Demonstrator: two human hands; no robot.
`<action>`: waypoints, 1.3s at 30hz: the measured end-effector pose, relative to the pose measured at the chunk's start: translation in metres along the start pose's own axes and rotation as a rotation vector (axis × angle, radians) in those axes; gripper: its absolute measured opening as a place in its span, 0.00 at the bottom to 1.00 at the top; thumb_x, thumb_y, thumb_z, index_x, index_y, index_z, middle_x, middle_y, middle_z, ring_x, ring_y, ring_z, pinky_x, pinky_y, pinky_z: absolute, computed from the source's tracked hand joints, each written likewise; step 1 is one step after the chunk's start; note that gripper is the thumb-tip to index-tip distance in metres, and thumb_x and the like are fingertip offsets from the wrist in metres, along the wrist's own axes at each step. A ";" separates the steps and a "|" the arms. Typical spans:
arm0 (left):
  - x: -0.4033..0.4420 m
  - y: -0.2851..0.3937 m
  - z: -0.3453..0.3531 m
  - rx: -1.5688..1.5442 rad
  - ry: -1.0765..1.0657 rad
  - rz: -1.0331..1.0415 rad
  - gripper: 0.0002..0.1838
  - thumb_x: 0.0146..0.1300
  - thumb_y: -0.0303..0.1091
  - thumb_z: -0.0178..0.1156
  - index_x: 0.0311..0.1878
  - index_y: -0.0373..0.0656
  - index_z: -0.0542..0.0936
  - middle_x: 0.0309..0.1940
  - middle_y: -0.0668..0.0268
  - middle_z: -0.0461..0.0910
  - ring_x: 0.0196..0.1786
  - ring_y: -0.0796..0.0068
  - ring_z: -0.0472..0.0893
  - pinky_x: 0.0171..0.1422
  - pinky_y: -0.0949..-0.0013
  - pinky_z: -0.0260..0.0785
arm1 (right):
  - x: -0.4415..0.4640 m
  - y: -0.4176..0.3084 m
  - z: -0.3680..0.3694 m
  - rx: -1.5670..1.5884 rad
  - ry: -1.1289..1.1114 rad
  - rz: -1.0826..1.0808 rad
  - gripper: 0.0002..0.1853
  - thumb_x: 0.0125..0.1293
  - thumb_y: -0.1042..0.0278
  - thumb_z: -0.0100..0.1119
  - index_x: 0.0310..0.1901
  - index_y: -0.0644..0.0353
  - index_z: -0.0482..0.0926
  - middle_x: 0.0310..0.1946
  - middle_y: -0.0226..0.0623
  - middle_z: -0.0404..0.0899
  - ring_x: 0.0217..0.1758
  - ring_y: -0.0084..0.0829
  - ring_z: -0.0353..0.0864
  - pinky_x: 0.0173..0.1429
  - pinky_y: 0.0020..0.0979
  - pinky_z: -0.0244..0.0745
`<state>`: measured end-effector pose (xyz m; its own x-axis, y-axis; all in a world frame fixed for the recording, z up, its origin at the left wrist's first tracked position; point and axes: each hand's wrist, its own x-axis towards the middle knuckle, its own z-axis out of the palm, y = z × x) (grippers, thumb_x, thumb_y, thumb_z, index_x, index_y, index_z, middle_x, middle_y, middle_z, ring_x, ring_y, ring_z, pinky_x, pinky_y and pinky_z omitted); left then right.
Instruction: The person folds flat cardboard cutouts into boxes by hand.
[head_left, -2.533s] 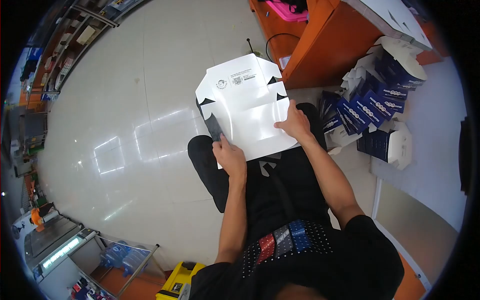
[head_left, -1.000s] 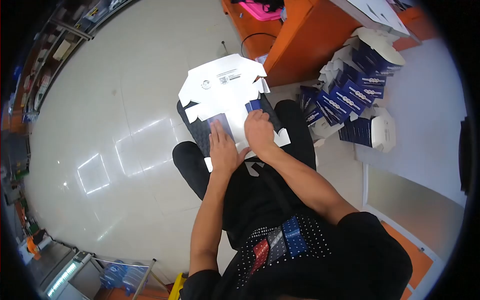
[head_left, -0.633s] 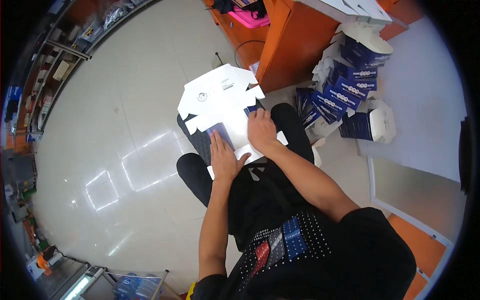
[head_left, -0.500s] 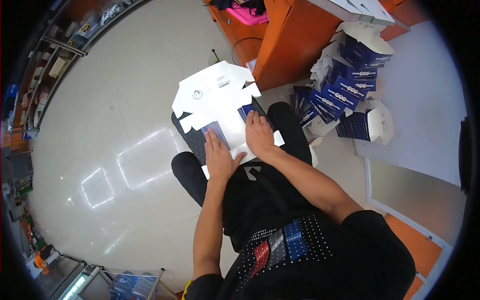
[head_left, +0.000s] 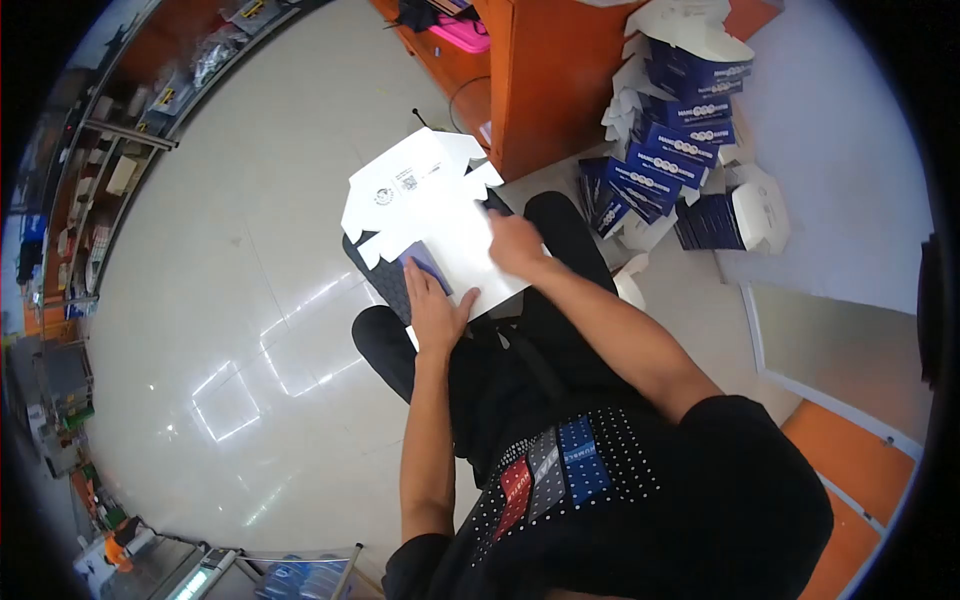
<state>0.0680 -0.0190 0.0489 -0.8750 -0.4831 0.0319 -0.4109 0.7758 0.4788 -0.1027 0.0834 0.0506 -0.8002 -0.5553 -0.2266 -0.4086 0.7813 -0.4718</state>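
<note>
Across my lap lies an unfolded carton [head_left: 428,205], its white inside up, with small printing near the far end and cut flaps along both sides. A blue flap [head_left: 428,268] is folded inward on its left side. My left hand [head_left: 437,312] lies flat on this flap and the near panel, fingers stretched and thumb apart. On the right part of the carton my right hand [head_left: 517,246] is curled closed, slightly blurred; anything between its fingers is hidden. A dark textured board [head_left: 388,285] shows beneath the carton.
Blue and white cartons [head_left: 665,160] are piled at the right, beside an orange cabinet [head_left: 545,85] holding a pink item [head_left: 462,34]. Shelving [head_left: 130,133] stands at the far left. Water bottles [head_left: 300,578] sit at the bottom left.
Both hands moved off the carton's outer edges onto its surface, and the blue side flap came inward. Most recently the near end panel flattened and my right hand curled. The view has shifted.
</note>
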 end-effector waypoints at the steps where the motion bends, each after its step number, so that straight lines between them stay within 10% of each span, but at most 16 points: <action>1: -0.001 -0.002 0.003 -0.107 0.070 -0.105 0.42 0.62 0.48 0.69 0.63 0.16 0.69 0.74 0.33 0.57 0.77 0.37 0.58 0.80 0.52 0.55 | 0.004 0.020 -0.013 0.162 -0.073 0.077 0.14 0.61 0.68 0.61 0.45 0.66 0.84 0.45 0.55 0.85 0.51 0.47 0.86 0.53 0.49 0.81; 3: -0.008 -0.009 0.012 -0.325 0.203 -0.310 0.35 0.67 0.44 0.65 0.64 0.21 0.71 0.72 0.35 0.63 0.76 0.40 0.63 0.78 0.52 0.57 | -0.003 0.047 -0.028 0.326 0.051 -0.026 0.13 0.61 0.67 0.65 0.45 0.64 0.83 0.36 0.52 0.85 0.44 0.35 0.89 0.47 0.38 0.84; 4: -0.009 -0.013 0.011 -0.235 0.356 -0.249 0.26 0.68 0.37 0.65 0.61 0.26 0.76 0.58 0.43 0.80 0.57 0.45 0.81 0.63 0.53 0.71 | -0.007 0.053 -0.032 0.410 -0.016 0.032 0.14 0.61 0.67 0.67 0.46 0.65 0.83 0.36 0.52 0.85 0.42 0.35 0.89 0.45 0.37 0.84; 8: -0.019 -0.043 0.001 -0.816 0.284 -0.689 0.20 0.69 0.31 0.66 0.58 0.26 0.78 0.42 0.55 0.87 0.38 0.68 0.86 0.41 0.64 0.78 | -0.003 0.080 -0.019 0.891 -0.118 0.191 0.17 0.59 0.68 0.73 0.46 0.69 0.82 0.33 0.48 0.85 0.34 0.33 0.87 0.36 0.34 0.82; 10: -0.024 -0.037 -0.005 -0.823 0.338 -0.711 0.19 0.68 0.30 0.67 0.56 0.26 0.79 0.43 0.54 0.87 0.39 0.70 0.86 0.40 0.68 0.78 | -0.005 0.073 -0.025 0.980 -0.145 0.235 0.19 0.57 0.70 0.75 0.47 0.69 0.81 0.39 0.45 0.84 0.44 0.40 0.86 0.43 0.38 0.81; 13: -0.029 -0.028 -0.012 -0.744 0.405 -0.691 0.18 0.64 0.28 0.70 0.52 0.26 0.81 0.40 0.54 0.88 0.37 0.73 0.86 0.39 0.72 0.78 | -0.033 0.050 -0.028 0.213 0.494 -0.300 0.23 0.54 0.68 0.76 0.51 0.65 0.80 0.49 0.45 0.80 0.59 0.47 0.78 0.59 0.44 0.75; 17: -0.034 -0.024 -0.012 -0.704 0.477 -0.676 0.18 0.62 0.30 0.72 0.50 0.27 0.81 0.36 0.55 0.88 0.33 0.74 0.87 0.41 0.72 0.79 | -0.059 0.039 -0.046 0.019 0.066 -0.928 0.28 0.54 0.57 0.76 0.55 0.61 0.80 0.58 0.41 0.78 0.66 0.43 0.72 0.67 0.44 0.68; 26: -0.038 -0.027 -0.009 -0.735 0.490 -0.624 0.18 0.65 0.31 0.70 0.51 0.27 0.81 0.42 0.54 0.88 0.44 0.72 0.87 0.50 0.71 0.78 | -0.024 0.052 -0.033 0.038 -0.277 -0.960 0.22 0.56 0.47 0.72 0.47 0.53 0.87 0.54 0.35 0.84 0.64 0.40 0.75 0.64 0.39 0.72; 32: -0.042 -0.032 -0.016 -0.929 0.553 -0.641 0.16 0.71 0.34 0.65 0.55 0.31 0.81 0.45 0.58 0.86 0.49 0.72 0.84 0.55 0.70 0.75 | -0.019 0.033 -0.052 0.146 -0.474 -0.734 0.13 0.66 0.62 0.64 0.48 0.57 0.86 0.42 0.43 0.85 0.50 0.48 0.83 0.57 0.45 0.75; 39: -0.056 -0.008 -0.057 -1.129 0.698 -0.747 0.20 0.78 0.45 0.55 0.56 0.35 0.80 0.49 0.59 0.83 0.50 0.73 0.81 0.53 0.67 0.76 | -0.024 0.004 -0.087 0.246 0.035 -0.870 0.12 0.63 0.77 0.58 0.48 0.61 0.81 0.38 0.46 0.84 0.45 0.50 0.84 0.51 0.44 0.77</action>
<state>0.1348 -0.0215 0.0933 -0.1366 -0.9522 -0.2731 -0.0032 -0.2753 0.9614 -0.1238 0.1246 0.1286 -0.2674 -0.9092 0.3192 -0.7729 0.0045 -0.6345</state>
